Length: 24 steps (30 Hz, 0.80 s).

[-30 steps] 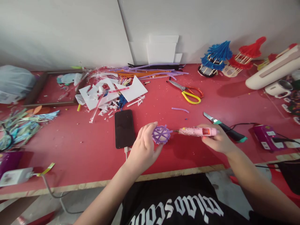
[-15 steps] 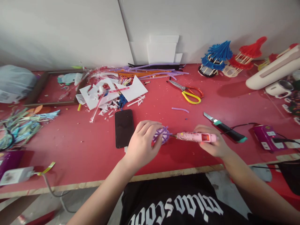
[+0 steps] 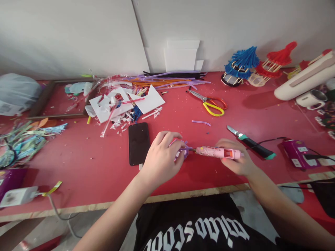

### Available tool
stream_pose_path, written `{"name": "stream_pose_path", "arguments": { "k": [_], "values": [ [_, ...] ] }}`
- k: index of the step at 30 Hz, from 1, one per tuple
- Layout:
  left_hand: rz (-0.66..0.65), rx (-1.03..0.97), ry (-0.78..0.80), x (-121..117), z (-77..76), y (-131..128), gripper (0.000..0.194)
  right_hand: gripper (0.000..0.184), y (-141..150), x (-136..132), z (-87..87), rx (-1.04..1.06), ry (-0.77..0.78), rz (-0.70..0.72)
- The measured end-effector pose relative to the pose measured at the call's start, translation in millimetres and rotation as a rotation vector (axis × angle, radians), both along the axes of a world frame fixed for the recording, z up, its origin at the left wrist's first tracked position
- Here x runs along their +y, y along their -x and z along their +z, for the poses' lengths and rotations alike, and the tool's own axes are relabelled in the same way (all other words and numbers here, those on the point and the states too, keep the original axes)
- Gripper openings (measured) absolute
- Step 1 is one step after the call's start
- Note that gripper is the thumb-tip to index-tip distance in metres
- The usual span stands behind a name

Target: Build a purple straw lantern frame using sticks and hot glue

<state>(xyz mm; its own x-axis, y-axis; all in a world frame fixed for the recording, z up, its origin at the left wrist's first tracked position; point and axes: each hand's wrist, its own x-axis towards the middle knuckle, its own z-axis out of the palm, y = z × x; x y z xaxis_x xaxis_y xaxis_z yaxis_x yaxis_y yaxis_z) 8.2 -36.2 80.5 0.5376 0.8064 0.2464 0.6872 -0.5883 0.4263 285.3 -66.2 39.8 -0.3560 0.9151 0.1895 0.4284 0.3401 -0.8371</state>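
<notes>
My left hand (image 3: 162, 155) is closed on a small purple pipe-cleaner piece (image 3: 186, 153), its fingers covering much of it. A purple strand sticks out to the right from between my fingertips. In my right hand (image 3: 239, 158) is a pink glue gun (image 3: 211, 152), lying sideways with its metal nozzle pointing left. The nozzle tip is at the end of the purple strand; whether they touch I cannot tell. Behind my hands lies a short loose purple pipe cleaner (image 3: 201, 122).
A phone (image 3: 139, 143) lies left of my left hand. Scissors (image 3: 208, 102) and a utility knife (image 3: 251, 142) lie beyond and right. Paper scraps (image 3: 149, 99) and pipe cleaners (image 3: 170, 82) cover the back. Blue (image 3: 239, 66) and red (image 3: 280, 59) tower models stand back right.
My left fingers have shifted over the purple piece, now hiding more of it and pinching a strand. The glue gun has edged slightly left.
</notes>
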Motion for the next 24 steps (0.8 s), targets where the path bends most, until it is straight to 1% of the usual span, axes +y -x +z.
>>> {"name": "stream_pose_path", "arguments": {
  "k": [7, 13, 24],
  "values": [
    [-0.011, -0.033, 0.024, 1.2, -1.1, 0.6, 0.015, 0.017, 4.2, 0.3, 0.8, -0.011, -0.021, -0.009],
    [-0.011, -0.042, 0.038, 1.2, -3.0, 2.1, 0.014, 0.019, 5.6, -0.8, -1.8, -0.030, -0.048, -0.057],
    [0.003, -0.040, 0.058, 1.0, -6.7, 1.5, 0.013, 0.017, 7.1, -0.8, -1.7, -0.030, -0.096, -0.050]
  ]
}}
